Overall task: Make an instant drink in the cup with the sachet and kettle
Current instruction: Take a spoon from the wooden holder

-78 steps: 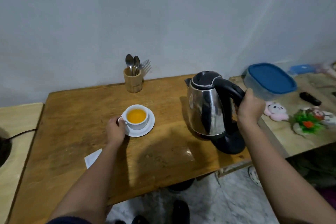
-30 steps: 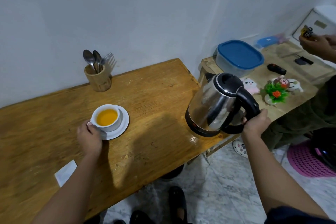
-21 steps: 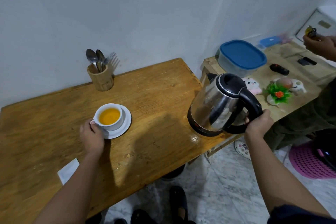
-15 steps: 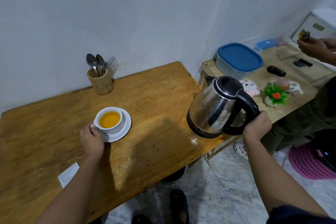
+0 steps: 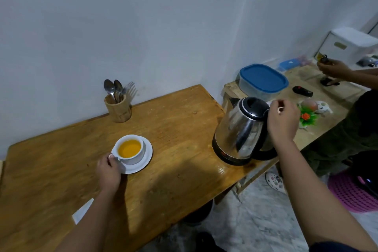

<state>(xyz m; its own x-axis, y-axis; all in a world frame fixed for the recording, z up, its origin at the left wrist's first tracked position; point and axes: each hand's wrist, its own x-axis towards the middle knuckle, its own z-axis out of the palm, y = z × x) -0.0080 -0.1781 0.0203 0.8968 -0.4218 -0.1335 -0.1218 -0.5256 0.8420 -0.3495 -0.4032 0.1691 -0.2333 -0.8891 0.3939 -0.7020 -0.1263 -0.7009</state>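
Cup point(image 5: 129, 149) sits on its saucer point(image 5: 147, 156) mid-worktop point(image 5: 173, 120), full of orange drink. The left hand point(image 5: 108, 172) has its grip pinched on the cup's handle. Over at the worktop's right end, the right hand point(image 5: 283, 119) hangs loose and open above the kettle point(image 5: 241, 131) handle, holding nothing. The kettle stands close to the edge, so a careless nudge could tip hot water off. The cup is brimming; a jerky lift by that handle slops it.
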